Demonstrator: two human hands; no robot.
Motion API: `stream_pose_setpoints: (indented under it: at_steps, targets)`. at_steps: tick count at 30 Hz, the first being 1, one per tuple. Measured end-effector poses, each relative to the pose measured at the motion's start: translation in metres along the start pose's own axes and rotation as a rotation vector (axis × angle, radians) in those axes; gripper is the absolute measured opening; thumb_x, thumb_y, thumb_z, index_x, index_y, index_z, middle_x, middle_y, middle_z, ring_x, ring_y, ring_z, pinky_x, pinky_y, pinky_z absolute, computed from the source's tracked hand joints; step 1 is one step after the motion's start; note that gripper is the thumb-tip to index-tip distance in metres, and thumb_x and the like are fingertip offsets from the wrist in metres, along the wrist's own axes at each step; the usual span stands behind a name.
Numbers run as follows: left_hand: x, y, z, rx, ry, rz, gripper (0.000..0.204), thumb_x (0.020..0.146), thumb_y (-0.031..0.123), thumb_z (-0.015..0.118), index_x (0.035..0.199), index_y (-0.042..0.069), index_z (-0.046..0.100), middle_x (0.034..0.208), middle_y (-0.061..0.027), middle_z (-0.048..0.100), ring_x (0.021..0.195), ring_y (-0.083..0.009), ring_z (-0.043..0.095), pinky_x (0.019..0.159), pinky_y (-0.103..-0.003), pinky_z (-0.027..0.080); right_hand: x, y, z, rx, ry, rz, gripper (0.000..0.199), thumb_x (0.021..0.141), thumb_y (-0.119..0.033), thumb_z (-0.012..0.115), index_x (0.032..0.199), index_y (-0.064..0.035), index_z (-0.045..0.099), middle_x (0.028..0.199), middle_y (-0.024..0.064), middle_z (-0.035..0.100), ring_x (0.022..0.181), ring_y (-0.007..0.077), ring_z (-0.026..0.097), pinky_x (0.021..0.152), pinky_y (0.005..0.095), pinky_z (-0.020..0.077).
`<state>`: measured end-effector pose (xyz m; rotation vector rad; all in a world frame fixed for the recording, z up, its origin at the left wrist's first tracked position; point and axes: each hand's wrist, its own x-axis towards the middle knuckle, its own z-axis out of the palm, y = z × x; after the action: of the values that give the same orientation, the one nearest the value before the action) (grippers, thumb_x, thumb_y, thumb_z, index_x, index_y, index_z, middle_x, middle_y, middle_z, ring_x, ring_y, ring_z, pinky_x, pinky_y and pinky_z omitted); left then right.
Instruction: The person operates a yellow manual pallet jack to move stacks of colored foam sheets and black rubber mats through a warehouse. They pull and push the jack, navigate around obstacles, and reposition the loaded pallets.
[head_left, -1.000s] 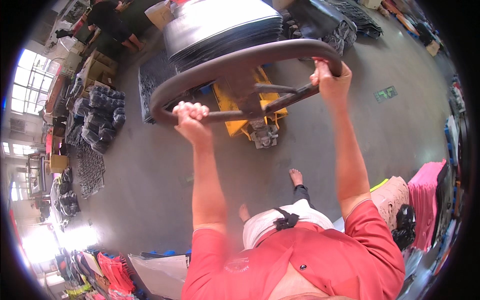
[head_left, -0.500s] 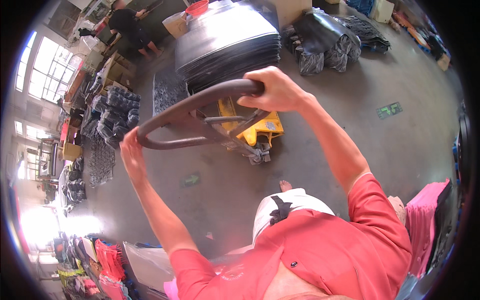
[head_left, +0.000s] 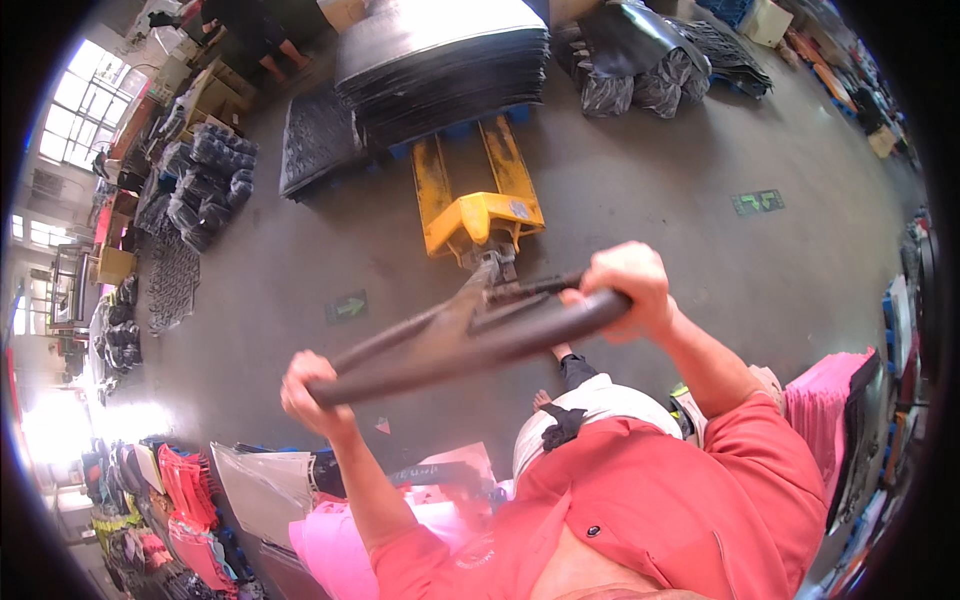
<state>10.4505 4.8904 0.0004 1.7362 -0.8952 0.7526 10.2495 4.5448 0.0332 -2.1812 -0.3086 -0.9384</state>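
A yellow pallet jack (head_left: pixel 478 205) stands on the grey concrete floor, its forks under a tall stack of black sheets (head_left: pixel 440 55). Its dark looped handle (head_left: pixel 470 335) is pulled down low in front of me. My left hand (head_left: pixel 312 392) grips the handle's left end. My right hand (head_left: pixel 625 290) is closed around its right end. Both arms are in red sleeves, and my foot (head_left: pixel 545 398) shows below the handle.
A black mat (head_left: pixel 315 140) lies left of the stack. Black bundles (head_left: pixel 205 185) are piled further left, black bags (head_left: pixel 640 75) at the far right. Pink and white sheets (head_left: pixel 300 490) lie by my left side, pink material (head_left: pixel 830 410) on my right. A person (head_left: pixel 255 25) stands at the far top.
The handle has swung down from high overhead to chest height. The jack and its load now sit farther from me, with both hands still on the handle.
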Motion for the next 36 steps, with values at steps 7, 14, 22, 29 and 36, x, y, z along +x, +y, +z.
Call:
stream_pose_setpoints:
  at_steps: [7, 14, 22, 29, 36]
  targets:
    - [-0.144, 0.101, -0.068, -0.263, -0.152, -0.335, 0.040, 0.096, 0.026, 0.037, 0.063, 0.005, 0.047, 0.059, -0.0061, 0.046, 0.059, -0.0221, 0.045, 0.062, -0.037, 0.041, -0.138, -0.074, -0.002, 0.120, -0.196, -0.041, 0.027, 0.075, -0.005, 0.073, 0.061, -0.0083, 0.051, 0.052, 0.0034, 0.043, 0.040, 0.0218, 0.045, 0.040, 0.0346, 0.0352]
    - [-0.079, 0.159, -0.066, 0.080, -0.930, -0.378, 0.035, 0.095, 0.016, 0.048, 0.065, 0.001, 0.057, 0.064, -0.0152, 0.056, 0.059, -0.0296, 0.054, 0.058, -0.040, 0.043, -0.122, -0.070, -0.040, 0.107, -0.670, 0.031, 0.033, 0.068, -0.027, 0.082, 0.070, -0.0078, 0.056, 0.065, 0.0131, 0.056, 0.059, 0.0362, 0.057, 0.054, 0.0450, 0.0457]
    - [-0.057, 0.226, 0.034, 0.523, -0.540, -0.178, 0.038, 0.091, 0.023, 0.059, 0.058, 0.005, 0.054, 0.059, -0.0166, 0.056, 0.053, -0.0393, 0.055, 0.050, -0.048, 0.042, -0.042, -0.045, -0.080, 0.075, -0.733, 0.140, 0.037, 0.068, -0.031, 0.085, 0.059, -0.0067, 0.058, 0.056, 0.0158, 0.055, 0.051, 0.0336, 0.056, 0.051, 0.0399, 0.0454]
    - [-0.293, 0.299, 0.007, 0.528, -0.633, -0.351, 0.023, 0.078, 0.015, 0.059, 0.057, 0.010, 0.052, 0.055, -0.0096, 0.052, 0.056, -0.0308, 0.057, 0.062, -0.041, 0.046, -0.300, -0.072, -0.060, 0.106, -0.987, 0.017, 0.025, 0.076, -0.032, 0.072, 0.069, -0.0099, 0.061, 0.068, 0.0083, 0.063, 0.063, 0.0288, 0.067, 0.059, 0.0439, 0.0542]
    - [-0.461, 0.317, 0.049, 0.648, -0.831, -0.658, 0.030, 0.086, 0.025, 0.058, 0.060, 0.010, 0.065, 0.067, -0.0128, 0.068, 0.065, -0.0315, 0.066, 0.070, -0.047, 0.047, -0.446, -0.044, -0.018, 0.123, -1.483, 0.050, 0.026, 0.079, -0.027, 0.064, 0.089, -0.0044, 0.070, 0.086, 0.0167, 0.072, 0.078, 0.0360, 0.071, 0.066, 0.0479, 0.0567]
